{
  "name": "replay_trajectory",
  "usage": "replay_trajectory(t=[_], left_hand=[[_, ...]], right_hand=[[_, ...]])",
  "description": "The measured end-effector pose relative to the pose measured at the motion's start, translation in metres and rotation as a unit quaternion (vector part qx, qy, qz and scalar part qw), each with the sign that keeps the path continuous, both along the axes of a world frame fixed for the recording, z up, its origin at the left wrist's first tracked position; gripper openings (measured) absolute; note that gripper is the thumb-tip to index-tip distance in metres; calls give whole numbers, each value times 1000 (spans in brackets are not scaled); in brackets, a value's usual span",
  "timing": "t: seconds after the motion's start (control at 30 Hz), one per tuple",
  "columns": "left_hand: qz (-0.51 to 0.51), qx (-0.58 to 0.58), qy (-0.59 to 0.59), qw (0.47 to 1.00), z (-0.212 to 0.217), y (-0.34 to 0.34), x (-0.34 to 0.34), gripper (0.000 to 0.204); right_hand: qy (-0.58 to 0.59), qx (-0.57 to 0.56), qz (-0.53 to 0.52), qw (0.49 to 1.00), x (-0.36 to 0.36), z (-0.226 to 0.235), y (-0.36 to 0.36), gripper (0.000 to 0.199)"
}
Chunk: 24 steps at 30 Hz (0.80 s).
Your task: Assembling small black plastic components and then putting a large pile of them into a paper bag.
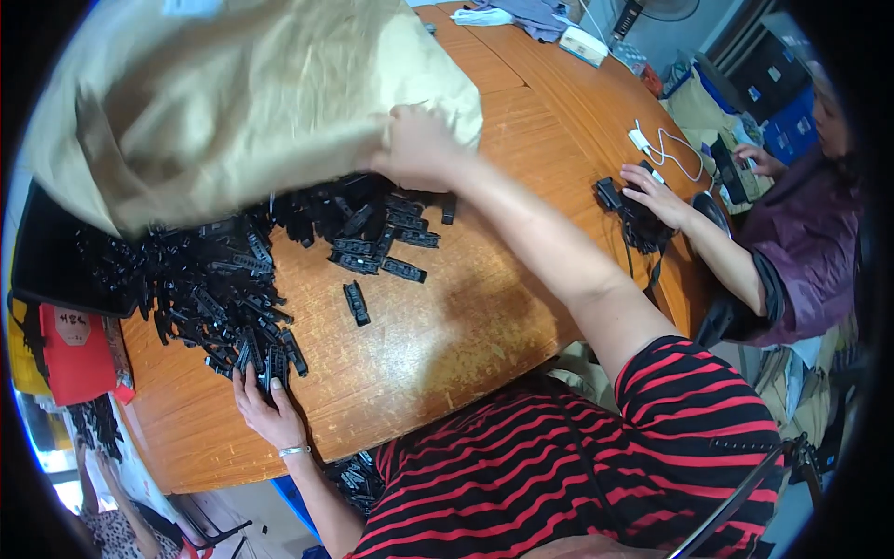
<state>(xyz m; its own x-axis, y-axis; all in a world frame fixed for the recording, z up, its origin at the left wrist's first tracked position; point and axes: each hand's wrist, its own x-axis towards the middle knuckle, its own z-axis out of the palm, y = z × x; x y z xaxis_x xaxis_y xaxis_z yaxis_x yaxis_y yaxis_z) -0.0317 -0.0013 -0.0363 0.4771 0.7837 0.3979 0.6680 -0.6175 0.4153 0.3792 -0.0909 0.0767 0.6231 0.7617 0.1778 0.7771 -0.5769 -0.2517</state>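
My right hand (419,147) is closed on the edge of a large tan bag (279,84); the bag's lower edge is smeared by motion. Beneath it spreads a big pile of small black plastic parts (209,279), partly hidden by the bag. At the near end of the pile, my left hand (268,410) has its thumb and fingers around a few black plastic parts (273,363). One single black part (356,304) lies apart on the wooden table (466,326), to the right of the pile.
A black bin (65,252) and a red packet (74,349) are at the left. Across the table to the right, a co-worker's hand (656,194) rests by more black parts (643,228). A white cable (680,154) and a tissue box (584,45) lie farther back. Another person sits at lower left.
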Motion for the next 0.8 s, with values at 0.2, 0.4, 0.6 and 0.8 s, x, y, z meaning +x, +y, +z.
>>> replay_trajectory(t=[0.2,0.4,0.6,0.8], left_hand=[[6,7,-1,1000,-1,2,2,41],[-4,-19,-18,1000,-2,1,0,45],[-1,-15,-12,1000,1,-1,2,45],[5,-18,-7,1000,3,-1,1,46]], right_hand=[[-127,89,17,988,-10,-51,0,78],[-151,141,22,978,0,-62,12,52],[-109,274,13,955,12,-42,13,16],[-4,259,-67,964,20,-8,28,18]])
